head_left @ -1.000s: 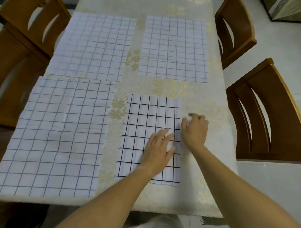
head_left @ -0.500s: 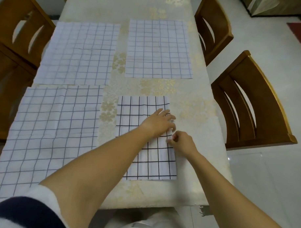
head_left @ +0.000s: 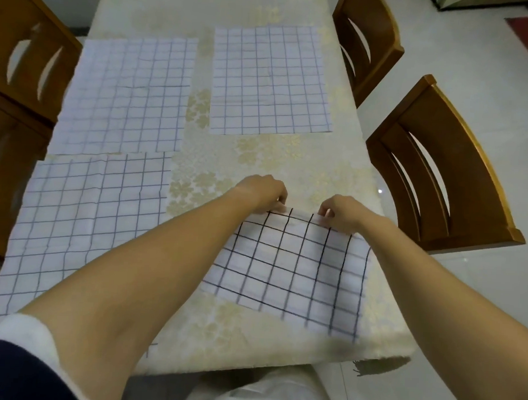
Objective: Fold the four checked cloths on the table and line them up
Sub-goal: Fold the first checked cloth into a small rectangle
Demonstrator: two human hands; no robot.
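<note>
Left hand (head_left: 264,191) and right hand (head_left: 341,213) pinch the far edge of the dark-checked cloth (head_left: 290,272). Its near corner sits by the floral bench (head_left: 251,343) edge.

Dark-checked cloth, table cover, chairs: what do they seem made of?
Dark-checked cloth: thin woven fabric, matte; it creases and drapes softly. Table cover: likely fabric or vinyl, cream, with faintly glossy gold flowers. Chairs: wood, orange-brown, with a smooth varnished sheen.

The near cloth (head_left: 290,266) between left hand (head_left: 263,190) and right hand (head_left: 343,213) is white with bold black checks. The big cloth (head_left: 76,217) left of them, and the far-left cloth (head_left: 125,96) and far-right cloth (head_left: 270,80) beyond, have fainter blue-grey checks.
</note>
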